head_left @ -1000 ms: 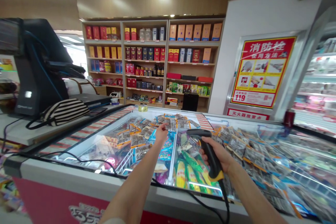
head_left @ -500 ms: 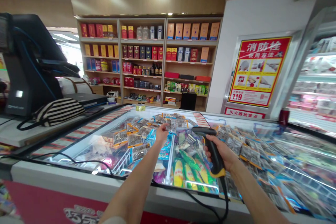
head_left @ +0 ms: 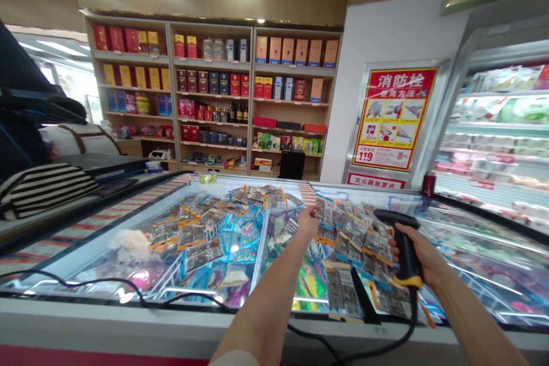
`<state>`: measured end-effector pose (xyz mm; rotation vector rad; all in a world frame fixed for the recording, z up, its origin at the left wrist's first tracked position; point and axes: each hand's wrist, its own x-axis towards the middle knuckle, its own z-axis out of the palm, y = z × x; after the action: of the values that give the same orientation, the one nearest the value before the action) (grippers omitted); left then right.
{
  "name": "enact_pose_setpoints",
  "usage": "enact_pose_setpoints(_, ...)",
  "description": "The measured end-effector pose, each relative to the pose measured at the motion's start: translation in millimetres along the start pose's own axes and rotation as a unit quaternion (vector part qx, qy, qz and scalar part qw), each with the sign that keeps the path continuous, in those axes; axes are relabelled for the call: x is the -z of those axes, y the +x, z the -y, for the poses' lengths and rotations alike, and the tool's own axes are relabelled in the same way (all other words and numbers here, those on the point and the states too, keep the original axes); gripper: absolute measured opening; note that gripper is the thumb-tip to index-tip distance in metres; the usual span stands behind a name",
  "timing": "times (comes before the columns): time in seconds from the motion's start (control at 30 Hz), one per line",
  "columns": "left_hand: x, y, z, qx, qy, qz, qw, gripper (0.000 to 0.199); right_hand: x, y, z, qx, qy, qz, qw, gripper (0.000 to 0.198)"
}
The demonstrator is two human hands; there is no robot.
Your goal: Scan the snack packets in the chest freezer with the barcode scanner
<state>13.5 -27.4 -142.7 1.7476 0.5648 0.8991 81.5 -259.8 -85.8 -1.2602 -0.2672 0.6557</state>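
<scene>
A black and yellow barcode scanner (head_left: 407, 251) is gripped by its handle in my right hand (head_left: 422, 254), held upright over the chest freezer's right side. Its cable hangs down to the freezer's front edge. My left hand (head_left: 307, 224) reaches forward over the middle of the freezer, its fingers bent together beside a clear snack packet (head_left: 326, 211). I cannot make out whether the fingertips grip that packet. Several similar packets with orange and blue edges (head_left: 354, 229) lie right of my left hand. More dark snack packets (head_left: 201, 254) are spread to its left.
The chest freezer (head_left: 128, 309) spans the front, with blue bags (head_left: 242, 234) inside and a black cable (head_left: 141, 297) along its edge. At left sits a striped pouch (head_left: 47, 189). Shelves of boxes (head_left: 214, 83) and a red fire-hydrant sign (head_left: 394, 117) stand behind.
My view has turned to the right. My left hand has moved right, from the left pile of packets to the right one. My right hand has shifted right with the scanner.
</scene>
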Motion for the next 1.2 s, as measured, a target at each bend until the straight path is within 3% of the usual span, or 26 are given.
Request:
enact_pose_setpoints(0.2,-20,-16,8,-0.056,0.154,0.053,0.985,0.046,13,0,-2,-0.004,0.009,-0.011,1.000,0.011)
enact_pose_setpoints(0.37,4,-21,3,-0.084,0.216,0.029,0.972,0.043,-13,3,-9,-0.020,-0.012,0.016,1.000,0.014)
enact_pose_setpoints(0.5,66,-16,10,-0.086,0.276,-0.011,0.957,0.039,-51,3,-18,-0.030,-0.016,0.076,0.997,0.015)
enact_pose_setpoints(0.7,209,-27,29,0.008,0.417,-0.081,0.905,0.041,-119,0,-39,-0.044,-0.045,0.136,0.989,0.017)
enact_pose_setpoints(0.8,263,-43,33,0.060,0.470,-0.061,0.878,0.040,-145,0,-52,-0.058,-0.046,0.159,0.985,0.015)
enact_pose_setpoints(0.87,282,-52,33,0.094,0.490,-0.025,0.866,0.034,-158,0,-59,-0.064,-0.053,0.166,0.983,0.015)
enact_pose_setpoints(1.03,286,-60,30,0.114,0.539,0.068,0.832,0.023,-174,-4,-65,-0.074,-0.064,0.178,0.979,0.017)
enact_pose_setpoints(1.13,276,-58,30,0.128,0.562,0.085,0.813,0.021,-174,-9,-66,-0.074,-0.067,0.180,0.979,0.017)
enact_pose_setpoints(1.2,269,-54,30,0.128,0.553,0.085,0.819,0.018,-172,-11,-65,-0.072,-0.069,0.180,0.979,0.018)
